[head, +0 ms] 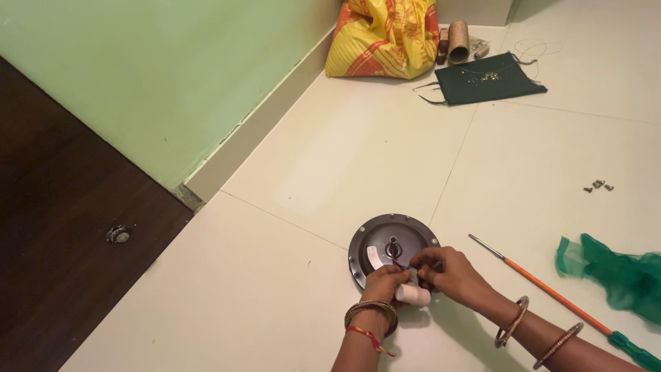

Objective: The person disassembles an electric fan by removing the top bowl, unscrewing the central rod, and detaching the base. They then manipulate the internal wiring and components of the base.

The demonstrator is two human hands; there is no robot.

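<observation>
Both hands meet over the near edge of a round dark metal motor housing [392, 248] lying flat on the pale tiled floor [358, 151]. Left hand [385, 281], bangles and a red thread at the wrist, is curled narrow around a small white cylinder [413, 295] — fingers closed on it from above. Right hand [447, 270], also with bangles, is pinched at the fingertips on thin wires [399, 263] that run from the housing's centre shaft toward the cylinder; grip looks tight, though the fingertips are too small in view to be certain exactly what they clamp. The housing lies just beyond and partly beneath both hands, its far rim clear of them.

Right of the right hand: an orange-shafted screwdriver with green handle [551, 293], lying diagonally, near the forearm but not touching. Further right, a crumpled green cloth [620, 275]. Well beyond the right hand, a few small screws [597, 185]. Far ahead — a dark green pouch [485, 79] and a yellow-and-orange sack [382, 38] against the wall.
</observation>
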